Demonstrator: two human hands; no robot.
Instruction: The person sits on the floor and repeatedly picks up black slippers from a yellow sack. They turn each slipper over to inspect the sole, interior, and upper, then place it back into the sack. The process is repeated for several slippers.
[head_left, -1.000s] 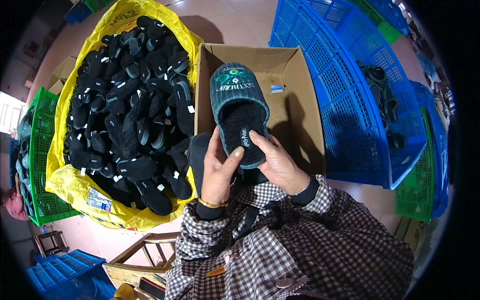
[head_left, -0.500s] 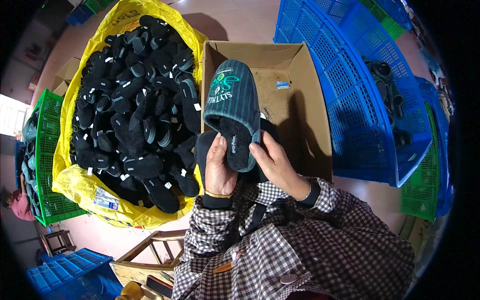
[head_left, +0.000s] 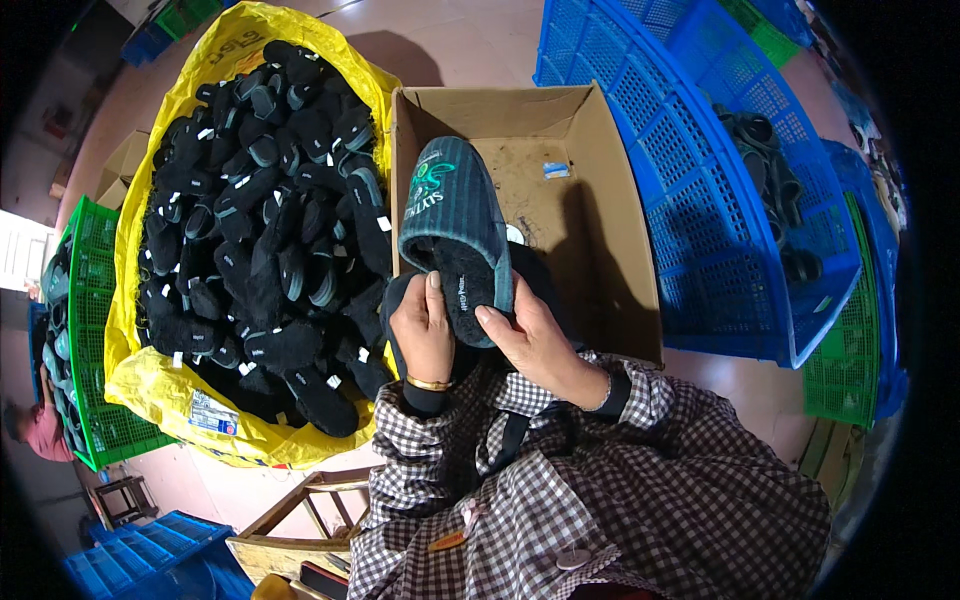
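Note:
A dark green, ribbed slipper (head_left: pixel 460 215) with a light green emblem is held up in front of me, toe pointing away and its black fleece insole facing me. My left hand (head_left: pixel 423 330) is closed on the left edge near the heel, thumb side against the insole. On the opposite edge my right hand (head_left: pixel 548 348) is closed too, its thumb lying on the insole and its other fingers mostly hidden beneath. The slipper hangs above the near left part of an open cardboard box (head_left: pixel 630 215).
At left, a yellow sack (head_left: pixel 135 290) is heaped with black insole-like pieces (head_left: pixel 265 225) with white tags. Blue crates (head_left: pixel 690 200) holding dark slippers stand at right. A green crate (head_left: pixel 95 330) is at far left, a wooden stool frame (head_left: pixel 290 515) below. Another person (head_left: pixel 45 430) shows at the left rim.
The slipper has tipped a little and sits slightly lower and further left. My right thumb has slid further onto the insole. Both hands keep their hold, and the whole view has shifted slightly.

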